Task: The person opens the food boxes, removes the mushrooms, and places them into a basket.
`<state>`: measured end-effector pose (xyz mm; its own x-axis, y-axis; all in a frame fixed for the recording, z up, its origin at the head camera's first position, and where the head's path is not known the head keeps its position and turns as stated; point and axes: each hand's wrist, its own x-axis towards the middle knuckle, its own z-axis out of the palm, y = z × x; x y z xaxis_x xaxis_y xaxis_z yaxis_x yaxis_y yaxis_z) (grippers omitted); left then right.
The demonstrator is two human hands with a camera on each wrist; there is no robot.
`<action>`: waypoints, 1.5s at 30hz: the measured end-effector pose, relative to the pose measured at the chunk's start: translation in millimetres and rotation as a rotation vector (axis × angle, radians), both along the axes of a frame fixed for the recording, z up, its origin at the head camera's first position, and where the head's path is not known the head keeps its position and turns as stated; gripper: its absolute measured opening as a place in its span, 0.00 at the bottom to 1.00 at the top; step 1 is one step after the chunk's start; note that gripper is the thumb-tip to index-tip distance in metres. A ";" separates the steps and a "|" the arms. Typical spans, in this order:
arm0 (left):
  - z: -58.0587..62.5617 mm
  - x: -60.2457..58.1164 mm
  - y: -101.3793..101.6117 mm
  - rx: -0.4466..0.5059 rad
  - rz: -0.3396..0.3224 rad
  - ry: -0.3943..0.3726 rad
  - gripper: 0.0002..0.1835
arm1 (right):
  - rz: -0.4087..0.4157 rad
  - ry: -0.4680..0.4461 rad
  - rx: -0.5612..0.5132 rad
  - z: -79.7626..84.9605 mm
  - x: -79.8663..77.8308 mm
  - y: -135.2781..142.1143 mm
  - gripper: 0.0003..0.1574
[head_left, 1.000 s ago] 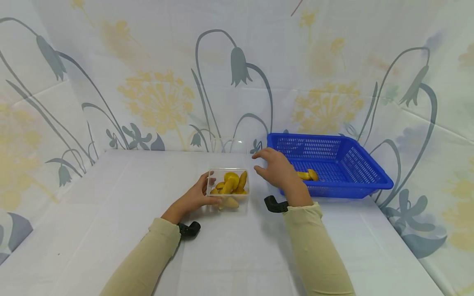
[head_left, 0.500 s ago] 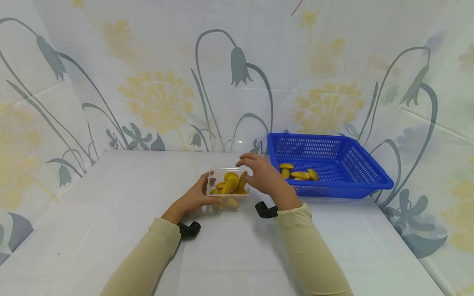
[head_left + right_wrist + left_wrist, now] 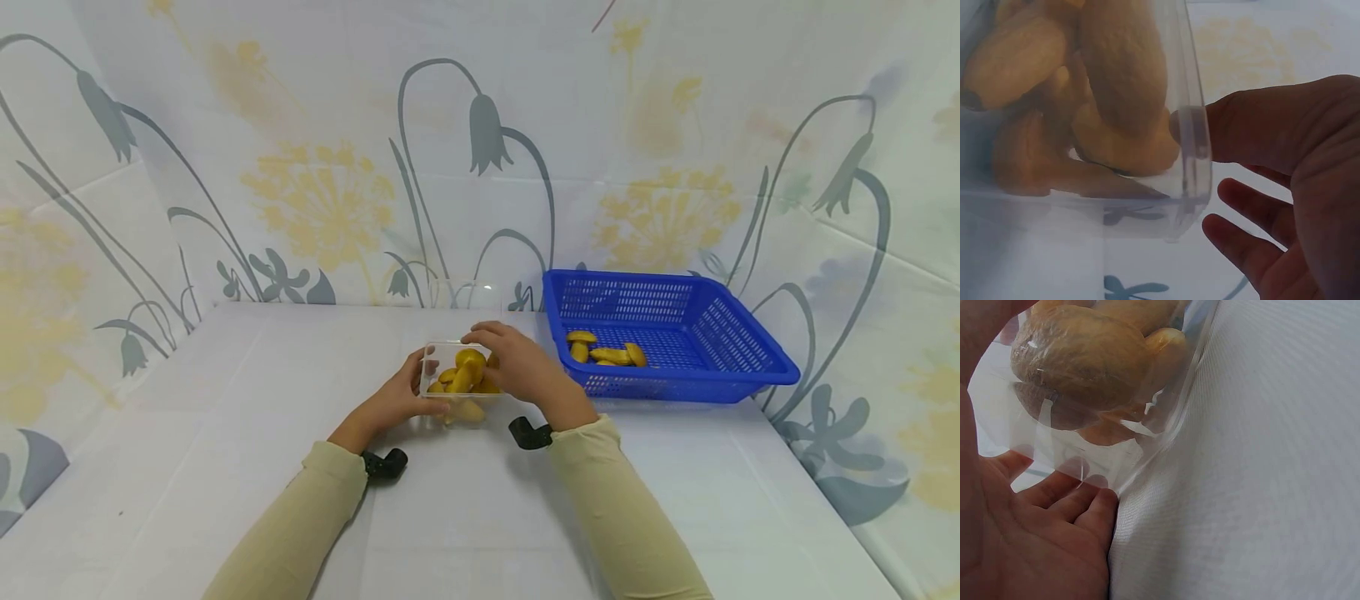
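Left hand (image 3: pixel 397 396) grips the clear tub (image 3: pixel 465 396) of yellow mushrooms (image 3: pixel 468 372) from nine o'clock; right hand (image 3: pixel 522 365) touches its three o'clock side, can't tell if it's grasping.

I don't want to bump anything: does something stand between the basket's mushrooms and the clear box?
Yes: the basket's raised left side, then your right hand at the box's right side. Nothing else visible stands in the way.
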<state>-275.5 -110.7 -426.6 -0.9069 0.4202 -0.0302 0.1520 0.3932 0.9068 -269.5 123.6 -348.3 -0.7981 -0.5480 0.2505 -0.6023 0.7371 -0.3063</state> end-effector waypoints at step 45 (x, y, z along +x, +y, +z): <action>-2.5 -1.1 -0.3 0.016 -0.010 0.012 0.58 | 0.130 -0.021 -0.008 -10.4 -3.4 -2.0 0.11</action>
